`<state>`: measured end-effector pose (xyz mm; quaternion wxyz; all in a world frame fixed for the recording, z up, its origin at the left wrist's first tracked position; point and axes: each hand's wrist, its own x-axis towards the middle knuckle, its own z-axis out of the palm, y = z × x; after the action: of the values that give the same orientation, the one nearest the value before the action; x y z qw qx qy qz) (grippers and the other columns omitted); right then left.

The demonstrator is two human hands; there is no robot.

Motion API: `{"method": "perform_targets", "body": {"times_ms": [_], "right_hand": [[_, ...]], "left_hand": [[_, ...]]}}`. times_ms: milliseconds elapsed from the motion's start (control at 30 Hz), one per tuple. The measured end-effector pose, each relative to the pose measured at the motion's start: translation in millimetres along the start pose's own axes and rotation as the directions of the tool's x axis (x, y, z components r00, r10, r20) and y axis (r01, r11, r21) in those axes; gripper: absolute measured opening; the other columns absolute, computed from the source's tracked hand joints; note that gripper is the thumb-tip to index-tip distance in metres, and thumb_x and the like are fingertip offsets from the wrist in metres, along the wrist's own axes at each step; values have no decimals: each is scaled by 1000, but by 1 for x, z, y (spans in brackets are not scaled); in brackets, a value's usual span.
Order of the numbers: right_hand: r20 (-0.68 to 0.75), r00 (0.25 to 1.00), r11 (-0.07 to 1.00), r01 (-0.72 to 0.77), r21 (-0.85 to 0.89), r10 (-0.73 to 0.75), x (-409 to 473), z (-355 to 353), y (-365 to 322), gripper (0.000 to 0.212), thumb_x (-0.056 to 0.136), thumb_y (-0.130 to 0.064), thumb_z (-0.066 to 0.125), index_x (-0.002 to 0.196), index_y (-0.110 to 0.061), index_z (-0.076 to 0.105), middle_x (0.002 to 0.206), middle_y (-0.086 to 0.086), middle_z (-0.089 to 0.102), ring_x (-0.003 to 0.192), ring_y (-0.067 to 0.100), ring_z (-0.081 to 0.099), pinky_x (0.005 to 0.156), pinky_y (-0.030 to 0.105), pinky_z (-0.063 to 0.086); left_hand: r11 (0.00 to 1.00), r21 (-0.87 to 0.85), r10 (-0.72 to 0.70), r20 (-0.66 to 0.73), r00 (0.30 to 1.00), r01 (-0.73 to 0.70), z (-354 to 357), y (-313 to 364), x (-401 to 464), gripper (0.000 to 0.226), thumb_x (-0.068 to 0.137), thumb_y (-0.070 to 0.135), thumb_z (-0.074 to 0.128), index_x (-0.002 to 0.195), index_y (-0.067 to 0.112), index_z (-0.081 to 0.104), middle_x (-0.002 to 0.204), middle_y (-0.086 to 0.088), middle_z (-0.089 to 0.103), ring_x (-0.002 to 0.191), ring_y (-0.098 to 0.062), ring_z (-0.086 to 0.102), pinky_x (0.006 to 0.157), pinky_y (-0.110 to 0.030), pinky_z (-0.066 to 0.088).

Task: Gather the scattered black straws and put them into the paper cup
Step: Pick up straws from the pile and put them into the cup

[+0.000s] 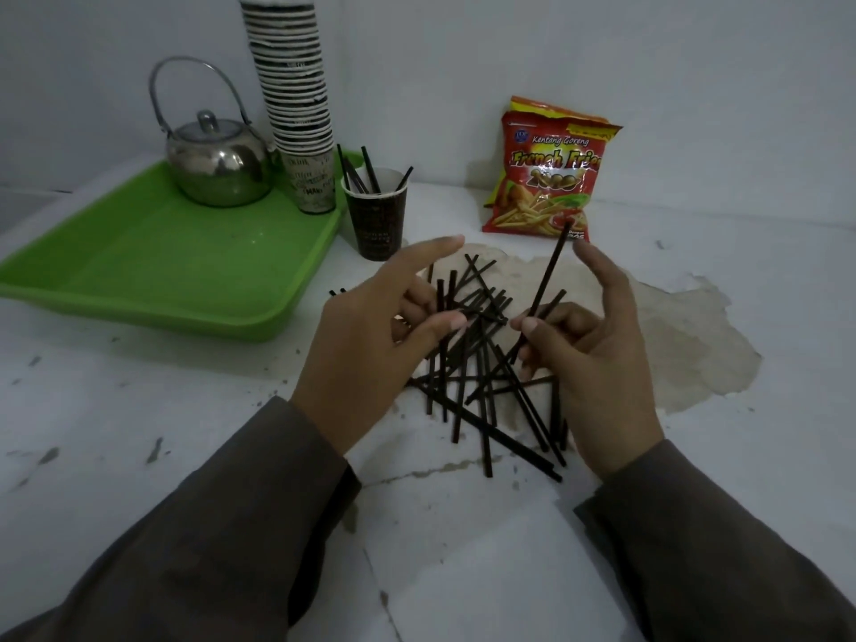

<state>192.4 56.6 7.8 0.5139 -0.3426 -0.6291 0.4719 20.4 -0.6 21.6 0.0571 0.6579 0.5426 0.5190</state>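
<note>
Pinching one black straw [543, 289], right hand [597, 359] fingers [532, 324] curled; left hand [375, 340] spread.

Black straws [481, 363] lie on a white table [139, 410] marked with grey scuffs and one beige, peeled patch [685, 345]. A dark brown paper cup [377, 220] with a white rim holds more black straws. The tray [153, 261] is bright green. The kettle [217, 166] is shiny silver. The stack of cups [294, 85] shows black and white stripes. The snack bag [549, 171] is red and yellow with yellow lettering. Both sleeves [222, 525] are dark grey-brown. The wall [602, 48] is pale grey-white.
</note>
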Motion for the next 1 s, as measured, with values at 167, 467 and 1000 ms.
{"method": "perform_targets", "body": {"times_ms": [167, 467, 1000], "right_hand": [[-20, 988, 977, 150, -150, -154, -4, 6, 2, 67, 84, -7, 62, 132, -45, 34, 69, 19, 56, 75, 33, 61, 73, 40, 53], [6, 980, 969, 197, -147, -199, -8, 12, 4, 88, 82, -3, 64, 129, -61, 17, 76, 3, 64, 75, 14, 65, 73, 26, 56], [-204, 948, 966, 257, 34, -245, 41, 38, -15, 76, 79, 7, 63, 129, -38, 26, 71, 5, 62, 72, 24, 65, 73, 39, 57]], "left_hand": [[999, 14, 35, -104, 994, -34, 0, 0, 0, 43, 83, 20, 65, 120, 34, 50, 77, 4, 61, 68, -11, 64, 60, -20, 56], [993, 48, 115, -111, 987, -111, 4, -2, -1, 35, 83, 16, 66, 116, 22, 58, 82, 4, 64, 72, -8, 63, 67, -13, 53], [991, -117, -14, -598, 802, -70, -13, -40, 39, 15, 81, 17, 68, 92, 25, 61, 82, -1, 67, 75, -10, 68, 70, -24, 57]]}}
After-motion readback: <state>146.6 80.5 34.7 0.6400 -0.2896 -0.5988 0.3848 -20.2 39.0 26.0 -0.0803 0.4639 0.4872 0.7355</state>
